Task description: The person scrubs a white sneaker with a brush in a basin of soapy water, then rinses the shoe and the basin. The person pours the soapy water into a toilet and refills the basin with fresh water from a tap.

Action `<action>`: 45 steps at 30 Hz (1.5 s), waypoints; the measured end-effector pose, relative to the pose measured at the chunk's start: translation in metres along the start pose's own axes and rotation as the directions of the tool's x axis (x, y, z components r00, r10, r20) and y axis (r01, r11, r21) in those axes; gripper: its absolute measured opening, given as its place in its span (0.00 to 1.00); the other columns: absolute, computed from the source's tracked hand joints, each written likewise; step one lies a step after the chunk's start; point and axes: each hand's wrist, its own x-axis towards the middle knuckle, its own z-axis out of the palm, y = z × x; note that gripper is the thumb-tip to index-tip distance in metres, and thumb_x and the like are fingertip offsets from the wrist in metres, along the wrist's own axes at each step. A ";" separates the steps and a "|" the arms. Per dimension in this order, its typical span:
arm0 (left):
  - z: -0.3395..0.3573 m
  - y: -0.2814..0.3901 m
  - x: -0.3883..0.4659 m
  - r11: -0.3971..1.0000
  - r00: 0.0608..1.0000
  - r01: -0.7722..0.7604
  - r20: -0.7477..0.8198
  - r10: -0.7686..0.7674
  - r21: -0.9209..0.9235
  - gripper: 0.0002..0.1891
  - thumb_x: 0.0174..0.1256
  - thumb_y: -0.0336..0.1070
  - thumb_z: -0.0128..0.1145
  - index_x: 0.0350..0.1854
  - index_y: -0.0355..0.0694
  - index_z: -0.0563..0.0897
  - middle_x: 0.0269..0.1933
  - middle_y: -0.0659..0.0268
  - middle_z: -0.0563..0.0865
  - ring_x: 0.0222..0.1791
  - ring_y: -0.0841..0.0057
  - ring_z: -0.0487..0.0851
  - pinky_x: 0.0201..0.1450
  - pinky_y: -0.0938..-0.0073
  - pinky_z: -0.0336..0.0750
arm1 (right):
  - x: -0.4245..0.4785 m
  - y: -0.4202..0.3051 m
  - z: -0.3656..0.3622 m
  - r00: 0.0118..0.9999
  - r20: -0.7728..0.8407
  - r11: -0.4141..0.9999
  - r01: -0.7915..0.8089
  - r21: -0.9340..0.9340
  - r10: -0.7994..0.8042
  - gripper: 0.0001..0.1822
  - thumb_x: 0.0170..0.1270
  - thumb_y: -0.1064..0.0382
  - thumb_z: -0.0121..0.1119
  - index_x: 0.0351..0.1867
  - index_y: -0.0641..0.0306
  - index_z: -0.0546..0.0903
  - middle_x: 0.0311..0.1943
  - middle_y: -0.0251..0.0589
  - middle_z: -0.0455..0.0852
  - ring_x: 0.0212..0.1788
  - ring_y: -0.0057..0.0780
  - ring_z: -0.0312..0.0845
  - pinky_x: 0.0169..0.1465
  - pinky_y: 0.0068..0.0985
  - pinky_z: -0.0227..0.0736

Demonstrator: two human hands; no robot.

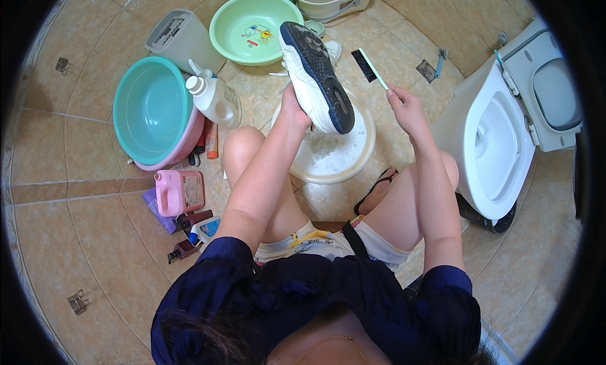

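My left hand (pixel 294 106) grips a white sneaker (pixel 303 86) whose dark blue and black sole (pixel 326 76) faces up to the right. The shoe is held above a pale basin (pixel 331 152) of foamy water and hides its upper left part. In my right hand (pixel 406 108) is a scrubbing brush with a light green handle (pixel 374 69) and black bristles (pixel 363 66). The brush is apart from the shoe, to its right. Another white shoe (pixel 334 51) shows partly behind the sneaker, on the floor.
Left stand a teal basin (pixel 151 114) over a pink one, a white detergent bottle (pixel 218 100) and a pink jug (pixel 180 193). Behind are a light green basin (pixel 255 29), a cream tub (pixel 334 0) and a grey bin (pixel 184 38). A toilet (pixel 492 138) is at right, a drain (pixel 425 70) nearby.
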 end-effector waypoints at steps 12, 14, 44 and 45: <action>-0.005 0.004 0.003 0.998 0.994 -0.018 -0.106 0.024 0.059 0.19 0.66 0.39 0.32 0.46 0.37 0.76 0.42 0.53 0.81 0.40 0.59 0.80 0.44 0.57 0.76 | 0.008 0.005 -0.001 0.991 0.028 0.987 -0.136 0.084 0.134 0.16 0.63 0.54 0.48 0.43 0.61 0.79 0.25 0.36 0.79 0.26 0.21 0.72 0.30 0.21 0.67; -0.003 0.011 0.007 0.986 0.969 -0.008 -0.243 0.049 0.167 0.18 0.66 0.40 0.35 0.46 0.37 0.76 0.41 0.54 0.82 0.39 0.60 0.81 0.45 0.57 0.76 | 0.021 0.006 -0.006 0.954 0.106 0.944 -0.294 0.151 0.280 0.16 0.64 0.53 0.46 0.38 0.62 0.77 0.20 0.34 0.75 0.19 0.21 0.68 0.22 0.20 0.63; -0.122 -0.043 0.297 0.062 0.973 0.223 -0.226 0.047 0.973 0.33 0.52 0.18 0.51 0.63 0.40 0.58 0.50 0.59 0.76 0.48 0.72 0.74 0.49 0.75 0.68 | 0.169 0.263 0.135 0.884 -0.097 0.878 -0.430 0.210 0.456 0.15 0.61 0.57 0.51 0.37 0.69 0.79 0.24 0.41 0.81 0.26 0.27 0.76 0.33 0.26 0.69; -0.129 -0.048 0.297 0.036 0.966 0.252 -0.254 0.051 0.967 0.34 0.51 0.17 0.51 0.63 0.40 0.58 0.51 0.59 0.76 0.49 0.72 0.74 0.49 0.75 0.68 | 0.170 0.270 0.140 0.887 -0.119 0.877 -0.408 0.253 0.446 0.15 0.60 0.57 0.52 0.38 0.68 0.78 0.25 0.42 0.82 0.27 0.28 0.76 0.33 0.26 0.69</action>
